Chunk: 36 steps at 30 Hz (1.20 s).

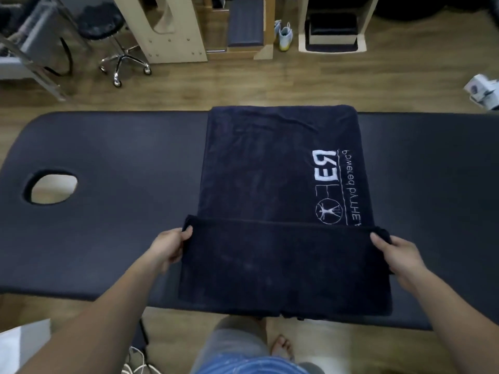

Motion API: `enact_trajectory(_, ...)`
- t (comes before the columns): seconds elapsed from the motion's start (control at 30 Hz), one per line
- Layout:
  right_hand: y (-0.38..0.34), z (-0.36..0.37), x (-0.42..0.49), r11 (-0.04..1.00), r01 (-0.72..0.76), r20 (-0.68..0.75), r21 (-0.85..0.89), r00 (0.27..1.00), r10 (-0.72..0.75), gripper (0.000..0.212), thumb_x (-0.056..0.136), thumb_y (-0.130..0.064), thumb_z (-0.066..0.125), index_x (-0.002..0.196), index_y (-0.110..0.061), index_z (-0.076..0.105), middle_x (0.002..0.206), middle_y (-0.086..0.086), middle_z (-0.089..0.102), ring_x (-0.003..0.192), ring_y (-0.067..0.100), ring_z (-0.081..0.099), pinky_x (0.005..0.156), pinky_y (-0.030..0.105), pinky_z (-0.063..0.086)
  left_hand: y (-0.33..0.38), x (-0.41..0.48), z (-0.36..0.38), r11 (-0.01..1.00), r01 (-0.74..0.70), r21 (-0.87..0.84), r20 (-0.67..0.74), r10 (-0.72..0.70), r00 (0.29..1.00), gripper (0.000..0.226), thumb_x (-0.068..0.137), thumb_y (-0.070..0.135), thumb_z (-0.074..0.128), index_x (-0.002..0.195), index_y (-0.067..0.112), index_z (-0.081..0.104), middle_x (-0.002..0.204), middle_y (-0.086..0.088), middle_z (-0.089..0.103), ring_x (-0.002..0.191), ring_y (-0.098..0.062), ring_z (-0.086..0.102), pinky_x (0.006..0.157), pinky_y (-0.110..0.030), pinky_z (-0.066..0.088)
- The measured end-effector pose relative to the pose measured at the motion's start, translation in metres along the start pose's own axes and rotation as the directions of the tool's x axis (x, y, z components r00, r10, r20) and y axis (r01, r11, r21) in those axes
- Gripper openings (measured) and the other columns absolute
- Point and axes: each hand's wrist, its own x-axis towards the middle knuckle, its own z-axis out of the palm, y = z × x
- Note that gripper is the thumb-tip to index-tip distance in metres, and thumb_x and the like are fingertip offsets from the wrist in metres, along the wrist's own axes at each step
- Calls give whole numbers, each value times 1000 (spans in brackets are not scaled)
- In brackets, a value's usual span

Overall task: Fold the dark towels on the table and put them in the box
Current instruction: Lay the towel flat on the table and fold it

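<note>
A dark navy towel (272, 168) with white printed lettering lies spread across the black padded table (113, 157), reaching its far edge. The towel's near part is folded up over itself, and the fold's edge runs across just below the lettering. My left hand (168, 247) grips the left corner of that folded flap. The right corner is gripped by my right hand (397, 252). The flap lies between both hands over the table's near edge. No box is recognisable in view.
The table has an oval face hole (51, 187) at its left end. Beyond it on the wooden floor stand a wheeled stool (113, 36), wooden furniture (175, 28), a pair of shoes (283, 36) and small white boxes (483, 90) at far right. My legs are below.
</note>
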Motion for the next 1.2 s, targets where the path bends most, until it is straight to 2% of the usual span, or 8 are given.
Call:
enact_trajectory(0.13,-2,8,13,999,-34,6,-4,999,34,17,95,-27,65,109,-18,65,95,3,70,86,23,66,69,32,51,-7,16,6,996,37,-78,-90,-44,995,30,102,37,49,84,15,61,78,-1,61,68,-19,54,63,-31,42)
enact_trajectory(0.27,-2,8,21,998,-68,8,-9,998,68,19,97,-26,62,111,-14,63,95,6,69,84,24,65,81,39,53,-2,24,-5,989,-142,42,-235,148,961,37,106,30,41,75,13,54,78,-6,63,72,-26,60,59,-30,39)
enact_trajectory(0.47,-8,6,16,999,-32,52,-6,998,32,7,96,-18,63,102,-15,65,95,2,69,76,15,66,56,26,52,6,11,9,952,-253,170,4,256,967,17,92,24,71,89,7,70,87,-4,74,79,-21,69,73,-34,56)
enact_trajectory(0.6,-24,-6,22,997,61,52,40,997,-63,20,80,-28,76,95,-16,70,93,1,74,68,3,69,60,15,56,10,7,15,939,-314,-144,-73,306,949,8,93,4,64,92,6,72,82,2,76,78,-14,70,68,-23,57)
enact_trajectory(0.7,-40,-10,30,994,109,62,-10,992,-109,20,83,-33,74,94,-18,67,97,0,70,64,1,66,60,21,54,11,13,14,953,-272,-133,-79,263,962,8,95,12,65,98,8,71,91,-1,75,84,-18,69,70,-28,55)
enact_trajectory(0.9,2,-12,19,953,6,170,-302,984,48,21,93,-24,68,108,-9,66,93,6,72,70,18,60,58,30,40,-3,5,18,971,-233,-57,-58,230,971,20,88,27,75,105,17,71,100,1,76,92,-18,72,75,-30,56)
enact_trajectory(1.1,29,-26,-3,965,34,231,-260,973,28,22,92,-24,68,114,-21,66,105,-4,73,98,17,66,79,33,50,-25,-14,21,879,-474,41,-289,465,837,4,87,22,75,88,18,74,91,-1,75,87,-22,70,84,-42,57)
enact_trajectory(1.2,40,-27,-14,989,56,214,-134,976,-27,26,93,-21,66,119,-18,65,109,-3,70,99,12,64,73,25,46,-25,-21,29,872,-454,-182,-159,430,889,14,94,27,68,101,15,70,103,-1,73,95,-19,67,89,-43,53)
